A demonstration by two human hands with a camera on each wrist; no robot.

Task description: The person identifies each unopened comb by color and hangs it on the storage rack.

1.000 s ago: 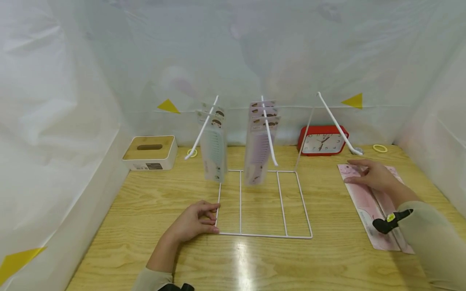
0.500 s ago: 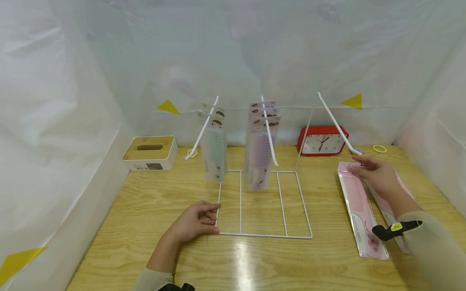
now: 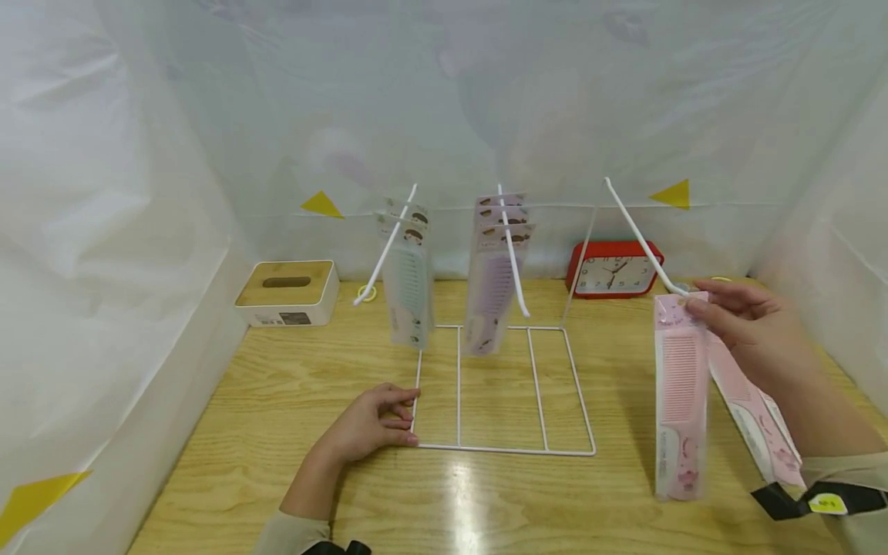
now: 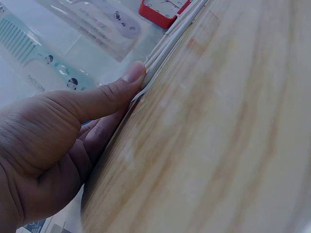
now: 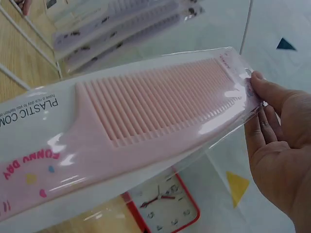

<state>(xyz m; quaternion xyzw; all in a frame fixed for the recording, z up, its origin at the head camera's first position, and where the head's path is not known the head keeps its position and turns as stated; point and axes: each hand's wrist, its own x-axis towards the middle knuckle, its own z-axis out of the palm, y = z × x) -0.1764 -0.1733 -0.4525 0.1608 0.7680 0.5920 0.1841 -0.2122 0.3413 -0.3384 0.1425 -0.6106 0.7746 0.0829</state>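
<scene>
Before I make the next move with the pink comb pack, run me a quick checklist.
1. Right hand grips pink comb pack by its top end: ok.
2. Left hand holds white rack at its near left corner: ok.
3. Right hook carries no other pack: ok.
4. Pack's hole threaded on hook tip: cannot tell; they overlap in the head view.
5. Green comb packs and purple comb packs hang on their own hooks: ok.

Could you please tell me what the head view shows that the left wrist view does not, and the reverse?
Only the head view shows the right hand pinching a packaged pink comb by its top, and another pink comb on the table. Only the left wrist view shows readable lettering on a packaged green comb. Both show the left hand holding the rack, green and purple combs, and the red clock.
</scene>
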